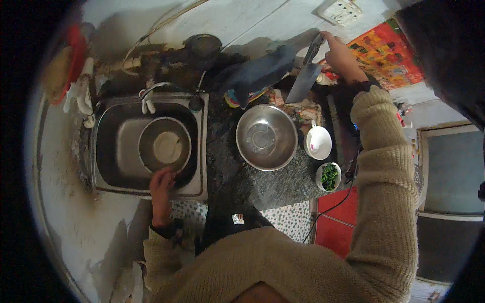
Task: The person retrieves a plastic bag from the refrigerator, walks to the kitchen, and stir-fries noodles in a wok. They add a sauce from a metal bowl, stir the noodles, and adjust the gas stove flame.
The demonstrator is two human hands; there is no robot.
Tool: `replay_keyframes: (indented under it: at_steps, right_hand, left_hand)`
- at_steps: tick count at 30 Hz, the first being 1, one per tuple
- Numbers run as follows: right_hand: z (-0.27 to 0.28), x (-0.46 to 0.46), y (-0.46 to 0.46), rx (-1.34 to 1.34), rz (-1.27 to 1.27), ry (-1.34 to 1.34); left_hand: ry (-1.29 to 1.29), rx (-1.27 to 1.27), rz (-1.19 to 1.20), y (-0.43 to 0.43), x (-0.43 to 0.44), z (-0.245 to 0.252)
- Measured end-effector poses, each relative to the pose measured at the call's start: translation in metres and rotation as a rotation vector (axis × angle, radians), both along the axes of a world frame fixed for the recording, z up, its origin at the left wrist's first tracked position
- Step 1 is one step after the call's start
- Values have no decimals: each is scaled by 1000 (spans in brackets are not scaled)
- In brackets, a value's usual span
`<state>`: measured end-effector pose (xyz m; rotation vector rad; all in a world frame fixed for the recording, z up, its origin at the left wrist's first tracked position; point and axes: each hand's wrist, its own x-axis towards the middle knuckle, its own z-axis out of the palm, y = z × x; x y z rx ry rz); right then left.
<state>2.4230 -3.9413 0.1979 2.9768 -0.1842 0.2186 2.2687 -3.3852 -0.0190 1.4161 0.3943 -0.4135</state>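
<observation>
At the upper right, my right hand [335,53] has its fingertips at the handle end of a cleaver [304,83]. The cleaver's broad blade points down toward the counter's back edge. My left hand [163,180] is over the front edge of a stainless steel sink [125,140], its fingers curled at the near rim of a metal bowl [146,146]. The hand is blurred, so whether it grips the rim is unclear. A larger stainless steel bowl [261,121] stands on the dark stone counter [227,159] between my hands.
Right of the large bowl stand a white cup [319,142] with a handle and a small bowl of chopped greens [329,177]. A faucet [149,100] reaches over the sink. Dark cloth [261,72] lies behind the counter. A black cord [333,206] hangs at the right front.
</observation>
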Motion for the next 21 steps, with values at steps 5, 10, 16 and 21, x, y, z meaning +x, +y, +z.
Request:
replay_keyframes:
  at_steps: [5, 10, 16, 21]
  right_hand:
    - [12, -12, 65, -112, 68, 166]
    - [4, -20, 121, 37, 365, 66]
    - [-17, -19, 145, -268, 538, -51]
    - [-14, 0, 133, -140, 494, -39]
  left_hand:
    - [-39, -13, 6, -3, 0, 3]
    - [-70, -13, -18, -9, 4, 10]
    - [-82, -37, -49, -24, 3, 23]
    - [-79, -46, -36, -22, -7, 28]
